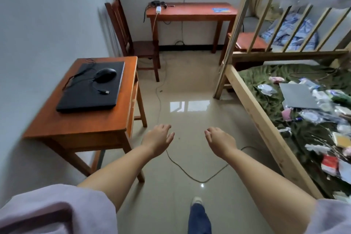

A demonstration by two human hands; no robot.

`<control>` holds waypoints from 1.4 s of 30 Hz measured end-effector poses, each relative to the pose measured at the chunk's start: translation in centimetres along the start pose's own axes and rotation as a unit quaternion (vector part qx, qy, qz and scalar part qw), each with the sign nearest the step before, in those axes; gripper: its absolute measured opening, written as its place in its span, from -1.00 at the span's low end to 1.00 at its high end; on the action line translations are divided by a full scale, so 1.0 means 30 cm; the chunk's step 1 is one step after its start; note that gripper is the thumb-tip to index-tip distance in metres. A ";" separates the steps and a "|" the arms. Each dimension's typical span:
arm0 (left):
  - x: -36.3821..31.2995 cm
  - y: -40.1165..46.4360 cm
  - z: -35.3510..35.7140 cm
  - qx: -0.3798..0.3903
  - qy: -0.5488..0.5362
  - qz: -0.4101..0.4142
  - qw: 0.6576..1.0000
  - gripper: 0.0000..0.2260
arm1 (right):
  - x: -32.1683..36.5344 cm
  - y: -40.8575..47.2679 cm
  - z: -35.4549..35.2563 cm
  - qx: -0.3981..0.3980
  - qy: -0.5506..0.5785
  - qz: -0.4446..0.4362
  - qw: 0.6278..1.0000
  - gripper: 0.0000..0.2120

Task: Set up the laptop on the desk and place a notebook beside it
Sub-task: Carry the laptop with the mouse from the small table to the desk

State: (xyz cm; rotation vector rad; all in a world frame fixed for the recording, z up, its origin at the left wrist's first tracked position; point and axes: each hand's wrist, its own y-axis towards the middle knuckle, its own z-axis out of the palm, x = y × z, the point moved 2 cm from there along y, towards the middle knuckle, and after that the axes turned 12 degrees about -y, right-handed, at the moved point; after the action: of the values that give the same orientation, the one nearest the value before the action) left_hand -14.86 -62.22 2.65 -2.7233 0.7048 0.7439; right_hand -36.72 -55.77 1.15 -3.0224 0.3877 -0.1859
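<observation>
While both hands hang empty over the floor, the task looks barely begun. One bed (269, 131) on the right carries a litter of small things too jumbled to count. Two tables: the far table (191, 13) under the window and the near table (57, 119) at the left wall. One chair (131, 40) between them. One shut laptop (91, 89) lies on the near table, one mouse (105, 75) on its lid. Left hand (158, 139) and right hand (221, 141) have fingers released, loosely spread. I cannot pick out a notebook for certain. Next, I judge: lift off the mouse, then raise the lid.
</observation>
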 end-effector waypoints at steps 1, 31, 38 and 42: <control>0.008 0.072 -0.017 -0.006 -0.003 -0.008 1.000 -0.58 | -0.009 0.087 -0.012 0.000 -0.001 -0.010 1.000 -0.62; 1.024 0.689 -0.646 -0.280 -0.071 -0.506 0.813 -0.68 | 1.245 1.834 -0.137 0.045 -0.088 -0.452 0.887 -0.67; 1.070 0.561 -0.552 -0.345 -0.065 -0.671 0.653 -0.69 | 1.564 2.027 -0.002 0.081 -0.128 -0.554 0.819 -0.61; 1.033 0.572 -0.510 -0.374 -0.071 -0.739 0.556 -0.68 | 1.660 2.094 0.062 0.106 -0.141 -0.574 0.799 -0.62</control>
State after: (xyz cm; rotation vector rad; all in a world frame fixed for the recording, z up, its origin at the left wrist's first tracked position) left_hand 6.22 -94.13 -2.38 -2.3820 -2.1721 0.6995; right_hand -4.08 -128.96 -1.74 -2.5296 -1.3972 0.1516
